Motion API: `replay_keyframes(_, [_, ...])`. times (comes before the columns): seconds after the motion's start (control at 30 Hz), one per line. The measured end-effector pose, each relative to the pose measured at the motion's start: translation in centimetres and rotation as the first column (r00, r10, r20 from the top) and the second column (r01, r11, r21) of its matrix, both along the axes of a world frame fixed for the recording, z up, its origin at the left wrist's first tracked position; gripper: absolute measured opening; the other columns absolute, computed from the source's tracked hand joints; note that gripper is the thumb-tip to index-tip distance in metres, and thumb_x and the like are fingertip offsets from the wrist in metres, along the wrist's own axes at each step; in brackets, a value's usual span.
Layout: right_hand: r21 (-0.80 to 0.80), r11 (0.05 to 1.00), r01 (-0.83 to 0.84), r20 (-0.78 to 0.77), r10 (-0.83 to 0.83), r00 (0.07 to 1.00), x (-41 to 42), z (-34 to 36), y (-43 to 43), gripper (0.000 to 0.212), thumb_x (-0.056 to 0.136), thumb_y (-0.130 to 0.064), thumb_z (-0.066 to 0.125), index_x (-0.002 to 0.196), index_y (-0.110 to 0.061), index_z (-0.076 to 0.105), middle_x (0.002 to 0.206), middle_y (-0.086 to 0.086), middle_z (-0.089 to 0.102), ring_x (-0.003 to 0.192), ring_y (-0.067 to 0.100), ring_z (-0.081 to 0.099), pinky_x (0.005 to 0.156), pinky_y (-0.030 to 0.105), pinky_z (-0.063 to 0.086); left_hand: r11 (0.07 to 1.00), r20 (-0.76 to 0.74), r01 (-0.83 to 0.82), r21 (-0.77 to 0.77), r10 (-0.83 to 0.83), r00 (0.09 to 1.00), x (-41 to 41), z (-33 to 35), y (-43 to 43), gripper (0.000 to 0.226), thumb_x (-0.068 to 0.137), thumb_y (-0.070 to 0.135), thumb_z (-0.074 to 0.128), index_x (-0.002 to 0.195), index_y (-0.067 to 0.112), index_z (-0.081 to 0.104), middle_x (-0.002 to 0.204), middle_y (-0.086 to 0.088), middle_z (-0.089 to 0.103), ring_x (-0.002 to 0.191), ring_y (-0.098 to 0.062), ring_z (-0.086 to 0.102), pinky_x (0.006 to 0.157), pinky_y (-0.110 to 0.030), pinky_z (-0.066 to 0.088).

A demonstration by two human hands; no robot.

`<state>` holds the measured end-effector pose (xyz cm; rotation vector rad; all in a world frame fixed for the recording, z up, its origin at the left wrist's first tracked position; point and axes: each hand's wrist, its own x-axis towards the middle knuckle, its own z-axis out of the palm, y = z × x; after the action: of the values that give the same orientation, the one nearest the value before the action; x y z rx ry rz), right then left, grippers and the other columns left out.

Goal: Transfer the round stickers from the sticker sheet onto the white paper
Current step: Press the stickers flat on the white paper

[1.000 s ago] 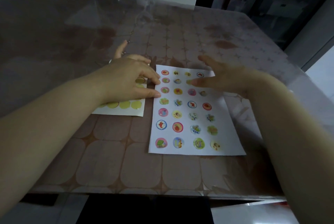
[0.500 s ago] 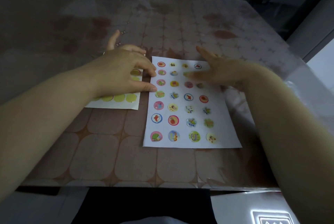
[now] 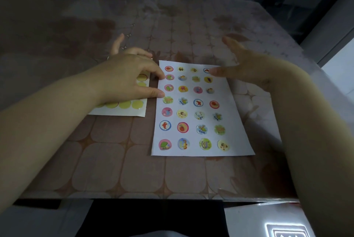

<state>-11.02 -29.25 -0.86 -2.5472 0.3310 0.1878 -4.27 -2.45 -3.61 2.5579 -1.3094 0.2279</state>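
A white paper [image 3: 235, 121] lies flat in the middle of the table, covered with several rows of round picture stickers [image 3: 183, 127]. To its left lies the sticker sheet [image 3: 124, 111], showing several plain yellow circles and one sticker [image 3: 142, 77] near my fingers. My left hand [image 3: 126, 77] rests palm down on that sheet, fingertips touching the paper's left edge. My right hand [image 3: 247, 70] hovers open over the paper's top right corner, fingers spread, index finger pointing left beside the top right sticker [image 3: 206, 70]. Nothing is visibly held in either hand.
The table [image 3: 118, 169] has a brownish tile-pattern cover under clear plastic. Its near edge runs along the bottom of the view, its right edge by a dark doorway. A shiny white object [image 3: 268, 221] lies below the near edge at the right.
My right hand has lifted and drawn back to the right, from the second sticker row to the paper's top right corner. My left hand has stayed on the sticker sheet.
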Motion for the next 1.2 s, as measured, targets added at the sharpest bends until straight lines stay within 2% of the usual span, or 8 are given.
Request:
replay_keyframes(0.23, [-0.213, 0.977, -0.015, -0.072, -0.001, 0.997, 0.2, -0.8, 0.8, 0.117, 0.057, -0.061, 0.073, 0.146, -0.034, 0.002, 0.156, 0.001, 0.013, 0.139, 0.028, 0.023, 0.110, 0.045, 0.024, 1.000, -0.025, -0.005, -0.014, 0.005, 1.000, -0.1, 0.1, -0.1, 0.068, 0.055, 0.079, 0.033, 0.105, 0.041, 0.061, 0.117, 0.013, 0.060, 0.128, 0.000, 0.031, 0.109, -0.039, -0.020])
replay_keyframes(0.37, [-0.113, 0.994, -0.010, -0.069, 0.002, 0.998, 0.2, -0.6, 1.0, 0.119, 0.054, -0.057, 0.076, 0.146, -0.034, 0.004, 0.156, -0.001, 0.011, 0.139, 0.028, 0.022, 0.111, 0.046, 0.023, 1.000, -0.030, -0.013, -0.023, 0.012, 0.999, -0.2, 0.0, -0.1, 0.064, 0.057, 0.078, 0.042, 0.105, 0.040, 0.062, 0.114, 0.015, 0.060, 0.128, 0.000, 0.031, 0.109, -0.039, -0.019])
replay_keyframes(0.47, [0.001, 1.000, 0.023, 0.013, -0.023, 1.000, -0.4, 0.2, 1.7, 0.103, 0.065, -0.057, 0.070, 0.145, -0.037, 0.008, 0.156, -0.003, 0.011, 0.140, 0.025, 0.021, 0.111, 0.043, 0.022, 1.000, -0.029, -0.027, -0.008, 0.026, 0.999, -0.4, 0.1, -0.3, 0.057, 0.063, 0.069, 0.047, 0.109, 0.038, 0.061, 0.114, 0.017, 0.059, 0.130, -0.003, 0.030, 0.110, -0.043, -0.018])
replay_keyframes(0.63, [-0.118, 0.979, -0.169, 0.047, 0.175, 0.983, -1.1, 0.4, 6.6, 0.095, 0.069, -0.065, 0.061, 0.145, -0.038, 0.011, 0.155, -0.003, 0.015, 0.140, 0.026, 0.019, 0.113, 0.045, 0.020, 0.998, -0.026, -0.050, -0.028, 0.050, 0.998, -0.7, 0.0, -0.7, 0.049, 0.076, 0.054, 0.062, 0.121, 0.037, 0.055, 0.122, 0.007, 0.056, 0.131, -0.007, 0.030, 0.108, -0.040, -0.019])
replay_keyframes(0.73, [-0.246, 0.925, -0.288, 0.000, 0.298, 0.955, -0.6, -0.8, 9.4, 0.102, 0.066, -0.065, 0.063, 0.145, -0.037, 0.005, 0.157, -0.002, 0.004, 0.143, 0.026, 0.006, 0.115, 0.051, 0.011, 0.998, -0.034, -0.052, -0.024, 0.052, 0.998, -0.7, -0.1, -0.7, 0.043, 0.079, 0.053, 0.059, 0.119, 0.038, 0.056, 0.113, 0.010, 0.055, 0.129, -0.010, 0.032, 0.108, -0.045, -0.017])
replay_keyframes(0.9, [-0.273, 0.921, -0.279, -0.084, 0.266, 0.960, 0.0, -0.8, 9.7, 0.113, 0.063, -0.065, 0.067, 0.145, -0.038, -0.006, 0.157, 0.003, -0.009, 0.144, 0.027, -0.007, 0.115, 0.053, 0.005, 0.999, -0.057, -0.034, 0.008, 0.034, 0.998, -0.7, 0.0, -0.6, 0.043, 0.079, 0.060, 0.050, 0.116, 0.042, 0.056, 0.108, 0.016, 0.051, 0.127, -0.011, 0.032, 0.108, -0.047, -0.016])
replay_keyframes(1.03, [-0.281, 0.914, -0.291, -0.087, 0.277, 0.957, 0.1, -0.6, 9.9, 0.115, 0.064, -0.064, 0.067, 0.146, -0.033, -0.008, 0.157, 0.004, -0.009, 0.144, 0.028, -0.007, 0.115, 0.052, 0.004, 0.999, -0.061, -0.035, 0.004, 0.035, 0.998, -0.7, -0.2, -0.5, 0.040, 0.079, 0.055, 0.051, 0.117, 0.041, 0.056, 0.106, 0.018, 0.048, 0.127, -0.011, 0.031, 0.108, -0.047, -0.015])
replay_keyframes(1.2, [-0.134, 0.970, -0.201, -0.014, 0.201, 0.979, -0.3, 0.2, 7.4, 0.104, 0.068, -0.065, 0.061, 0.146, -0.035, -0.002, 0.157, -0.003, 0.001, 0.143, 0.024, 0.008, 0.112, 0.046, 0.020, 0.999, -0.059, -0.039, 0.005, 0.040, 0.997, -0.8, 0.0, -0.5, 0.059, 0.068, 0.068, 0.036, 0.116, 0.040, 0.057, 0.104, 0.021, 0.044, 0.128, -0.010, 0.030, 0.108, -0.046, -0.016])
